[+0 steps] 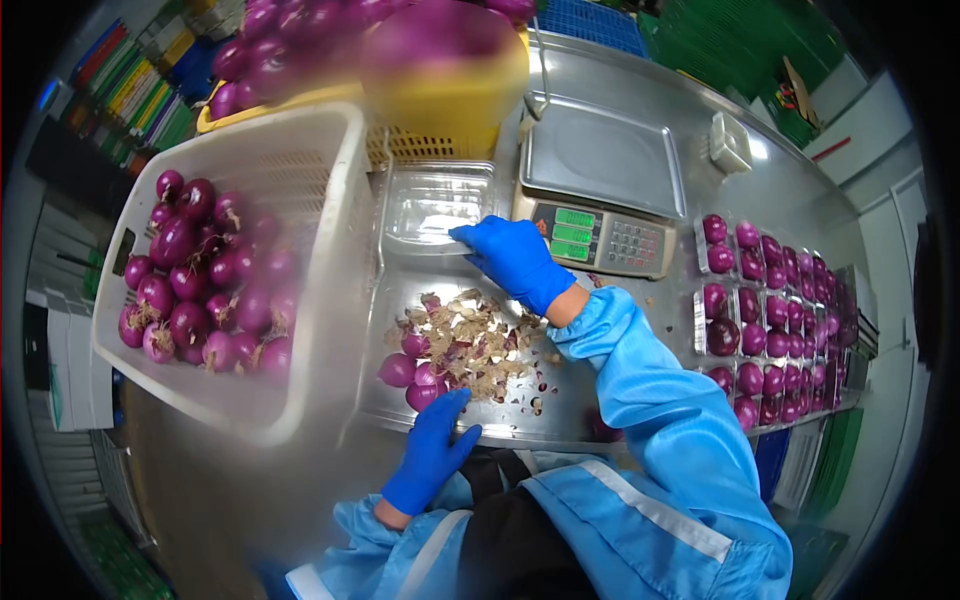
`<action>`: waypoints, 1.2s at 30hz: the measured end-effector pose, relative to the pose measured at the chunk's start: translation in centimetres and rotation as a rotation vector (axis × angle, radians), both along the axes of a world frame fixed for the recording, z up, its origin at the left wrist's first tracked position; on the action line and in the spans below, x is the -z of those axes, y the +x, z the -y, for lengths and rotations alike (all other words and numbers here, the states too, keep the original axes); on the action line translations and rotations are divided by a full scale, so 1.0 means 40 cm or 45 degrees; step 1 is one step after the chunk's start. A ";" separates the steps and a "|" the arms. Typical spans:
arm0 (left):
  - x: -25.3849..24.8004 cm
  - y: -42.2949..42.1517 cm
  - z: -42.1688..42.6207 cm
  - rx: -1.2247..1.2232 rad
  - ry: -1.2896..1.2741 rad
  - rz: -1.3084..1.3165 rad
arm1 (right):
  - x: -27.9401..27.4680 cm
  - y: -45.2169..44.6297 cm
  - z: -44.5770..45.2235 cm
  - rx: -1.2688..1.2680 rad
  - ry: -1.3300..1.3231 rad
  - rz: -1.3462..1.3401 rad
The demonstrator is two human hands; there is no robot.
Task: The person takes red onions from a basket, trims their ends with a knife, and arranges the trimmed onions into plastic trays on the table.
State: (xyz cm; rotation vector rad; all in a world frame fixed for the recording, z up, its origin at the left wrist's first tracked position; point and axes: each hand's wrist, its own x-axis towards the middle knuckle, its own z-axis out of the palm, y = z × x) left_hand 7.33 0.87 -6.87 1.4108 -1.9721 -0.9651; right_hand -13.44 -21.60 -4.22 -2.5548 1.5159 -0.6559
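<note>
My right hand (pixel 515 262), in a blue glove, reaches across the metal table and grips the near right corner of a clear plastic tray (pixel 436 205). Its fingertips are partly hidden by the hand itself. Nearer my body, my left hand (pixel 432 452), also blue-gloved, has its thumb apart from the fingers and holds nothing. The fingertips lie close to a few peeled purple onions (pixel 398 370). Beside these onions spreads a heap of dry skins and root trimmings (pixel 478 345).
A white crate (pixel 345 190) of purple onions (pixel 190 275) stands at left, a yellow crate (pixel 450 125) heaped with onions behind. A lit scale (pixel 600 165) sits beyond my right hand. Rows of packed onion trays (pixel 765 320) and a small white container (pixel 730 143) are at right.
</note>
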 end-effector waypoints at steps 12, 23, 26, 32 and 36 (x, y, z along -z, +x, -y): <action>-0.435 0.057 0.027 0.160 0.667 -0.377 | 0.033 -0.494 -0.518 0.808 -0.077 0.324; -0.678 0.223 0.128 -0.558 -0.161 -0.149 | 0.102 -0.495 -0.649 1.032 0.194 0.550; -0.666 0.396 0.318 -0.615 -0.002 -0.060 | 0.126 -0.467 -0.627 0.936 0.364 0.679; -0.352 0.596 0.620 -0.109 0.150 0.326 | 0.036 -0.215 -0.573 0.638 0.713 0.562; -0.198 0.563 0.712 0.347 0.271 1.191 | 0.049 -0.133 -0.584 0.585 0.777 0.531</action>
